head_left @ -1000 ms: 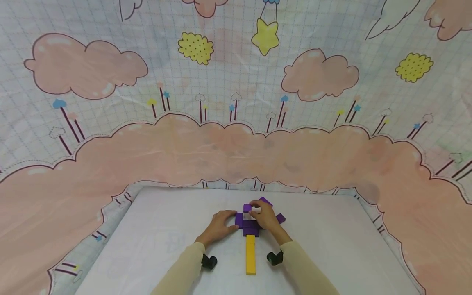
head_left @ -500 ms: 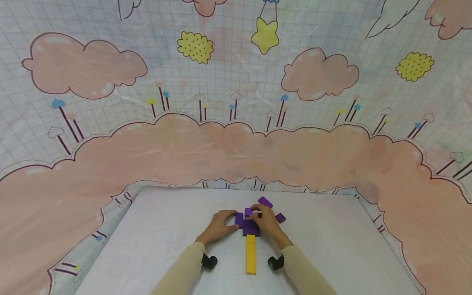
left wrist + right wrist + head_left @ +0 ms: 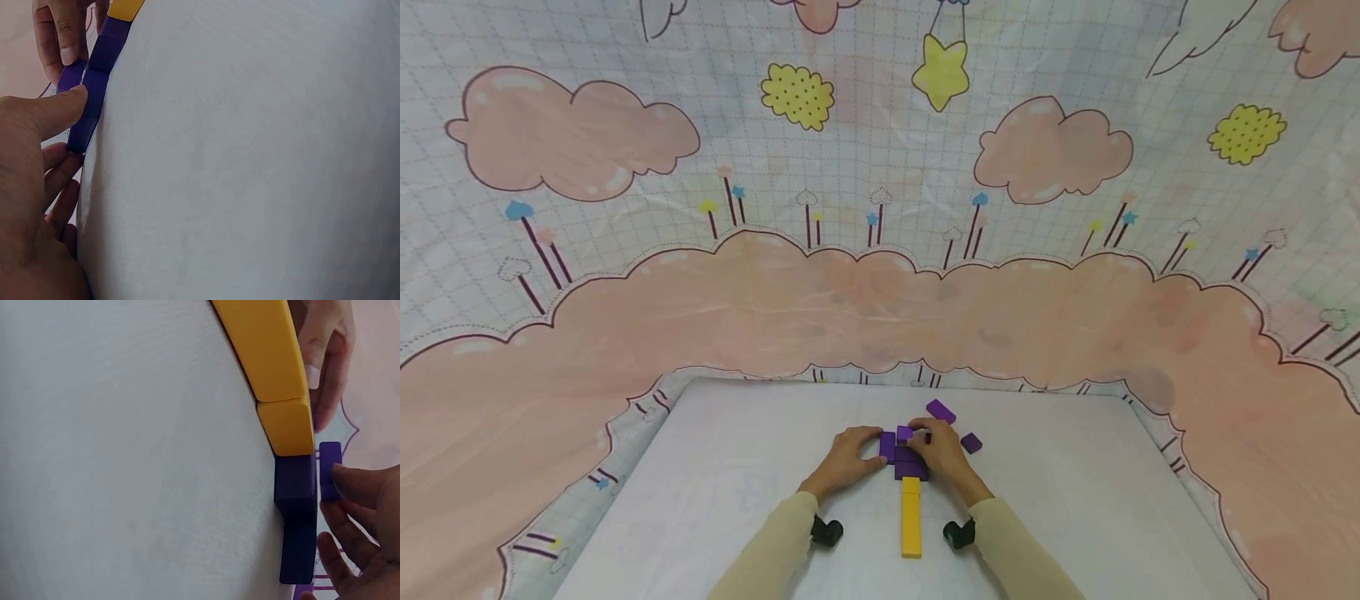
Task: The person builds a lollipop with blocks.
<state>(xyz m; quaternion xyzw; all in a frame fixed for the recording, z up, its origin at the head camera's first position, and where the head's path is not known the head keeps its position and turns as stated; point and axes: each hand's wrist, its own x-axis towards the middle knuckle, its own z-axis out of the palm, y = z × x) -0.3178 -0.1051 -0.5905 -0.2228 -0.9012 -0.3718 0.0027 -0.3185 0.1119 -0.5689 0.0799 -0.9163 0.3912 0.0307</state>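
Observation:
My left hand [image 3: 844, 460] pinches a purple rectangular block [image 3: 887, 448] by its two ends, thumb at the near end and fingers at the far end. Between thumb and fingers of my right hand [image 3: 945, 452] is a smaller purple block [image 3: 905, 432], just right of the left-held one. In the right wrist view that small block [image 3: 329, 450] stands above the row's top faces. Dark purple blocks [image 3: 912, 471] lie right beside these, partly covered by the right hand. Yellow blocks [image 3: 911, 525] run in a line from them toward me.
Two loose purple pieces lie past my right hand: an oblong block [image 3: 941, 411] farther back and a smaller block [image 3: 972, 442] to the right. Everything rests on a white tabletop [image 3: 722, 467]. Behind it hangs a patterned cloth [image 3: 880, 308] with clouds.
My right hand has brought the small purple block nearer to me, down beside the left-held block and close to the dark purple ones. My left hand has stayed in place.

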